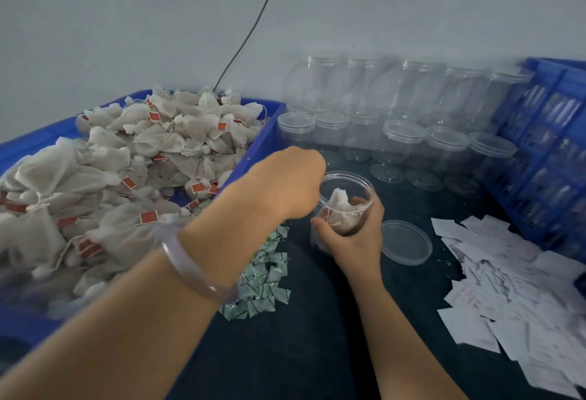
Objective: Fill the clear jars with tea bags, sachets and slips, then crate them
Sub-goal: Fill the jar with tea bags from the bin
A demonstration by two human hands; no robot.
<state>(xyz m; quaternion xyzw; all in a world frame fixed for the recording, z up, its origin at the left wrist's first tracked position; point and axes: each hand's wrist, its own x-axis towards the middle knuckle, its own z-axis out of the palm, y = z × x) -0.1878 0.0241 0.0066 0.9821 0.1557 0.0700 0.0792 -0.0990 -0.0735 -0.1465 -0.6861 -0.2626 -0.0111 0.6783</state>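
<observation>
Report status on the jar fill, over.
Right hand grips open jar, tea bags inside. Left hand at jar mouth, fingers hidden. Lid off beside it, nothing in the way.

Table (333, 320): a dark surface is running back to the wall at its far edge.
Blue bin (253, 149): is sitting along the table's left edge, heaped with tea bags (126, 158).
Sachets (266, 276): a green-and-white pile is lying just beside the bin's right wall.
Lidded jars (402, 136): are standing in two tiers along the far edge, between bin and crate.
Blue crate (539, 133): is occupying the far right corner.
Loose lid (406, 242): is lying flat near the table's middle.
Slips (513, 288): are lying scattered toward the right edge, beside the crate.
Open jar (345, 206): a right hand (352, 238) is gripping it beside the loose lid; whether its base is touching the table is unclear.
</observation>
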